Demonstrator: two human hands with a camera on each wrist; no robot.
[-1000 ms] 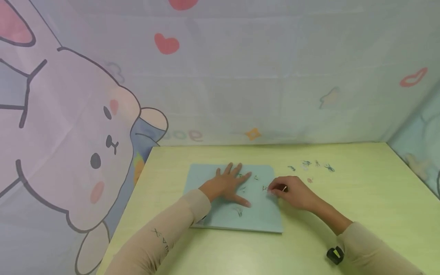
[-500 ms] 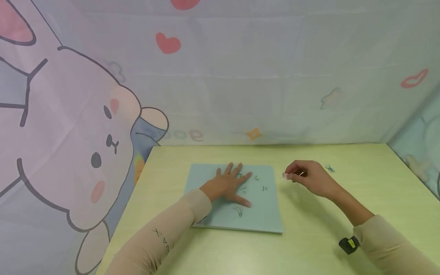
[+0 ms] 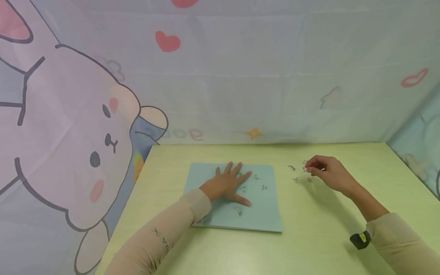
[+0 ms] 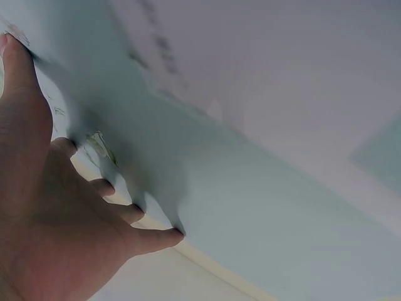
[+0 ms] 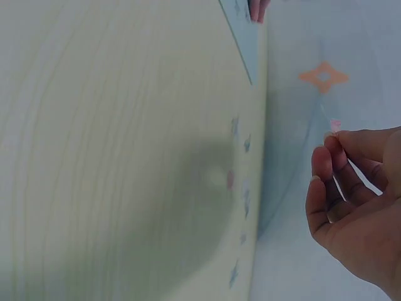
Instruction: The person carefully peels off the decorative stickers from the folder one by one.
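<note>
Near the middle of a pale yellow-green table with a smooth top [image 3: 309, 244], a flat, light-blue, nearly square board [image 3: 258, 219] is lying just left of a loose group of tiny pieces. The person's left hand [image 3: 227, 186] is pressing on the board, its fingers and thumb spreading wide and holding nothing. Around that hand, small dark-green, grass-like figures [image 3: 238, 211] are showing on the light-blue surface; whether they are printed or stuck on, I cannot tell.

Beyond the board's right edge, the person's right hand [image 3: 328, 172] is pinching a tiny pinkish piece [image 5: 336, 125] between thumb and fingertip. That piece is sitting at the fingertips, raised above the table, well apart from the board; its exact shape is too small to tell. Beneath and beside the right hand, a small reddish piece [image 3: 309, 180] is lying on the table, with a small bluish piece [image 3: 291, 167] resting farther left, nearer the board. In the right wrist view, more blurred bluish pieces [image 5: 234, 273] are lying in a line near the table's edge.

Beige sleeves [image 3: 398, 235] are covering both forearms, the left one bearing dark lettering. At the right cuff, a black device with a yellow-green patch [image 3: 360, 240] is showing. Behind the table, a pale fabric backdrop [image 3: 233, 95] is hanging, its printed rabbit [image 3: 79, 126] filling the left side.
</note>
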